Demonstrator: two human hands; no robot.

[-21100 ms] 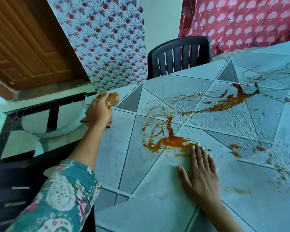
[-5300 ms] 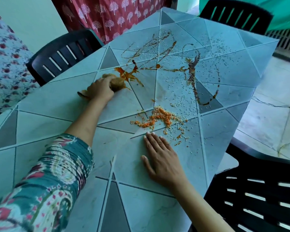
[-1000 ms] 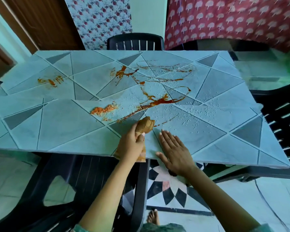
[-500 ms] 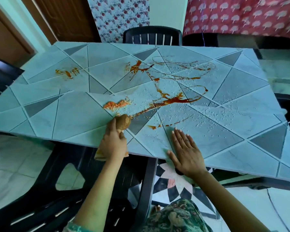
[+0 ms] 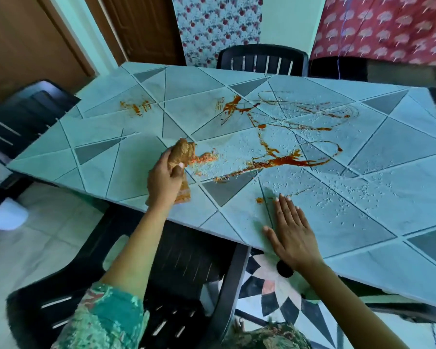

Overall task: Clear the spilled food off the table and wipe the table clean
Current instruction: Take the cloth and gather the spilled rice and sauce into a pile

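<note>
My left hand [image 5: 164, 182] grips a brown, stained cloth [image 5: 182, 153] bunched against the pale tiled table [image 5: 126, 170]. The cloth's tip touches a small heap of orange, sauce-soaked rice [image 5: 205, 157]. A dark red sauce streak [image 5: 285, 161] runs to the right of the heap, with thinner sauce loops [image 5: 239, 107] further back and a separate orange smear [image 5: 136, 107] at the far left. White rice grains [image 5: 347, 195] lie scattered over the middle and right. My right hand [image 5: 290, 230] lies flat, fingers straight, on the table near its front edge, beside a small orange spot [image 5: 259, 200].
Black plastic chairs stand around the table: one below my arms [image 5: 181, 268], one at the left [image 5: 23, 117], one at the far side [image 5: 262, 57]. Patterned curtains [image 5: 383, 26] and a brown door [image 5: 18, 41] lie behind. The floor has patterned tiles [image 5: 275, 278].
My left hand has pushed the cloth further up and left across the table, against the orange rice heap. My right hand stays flat near the front edge. The camera has moved closer.
</note>
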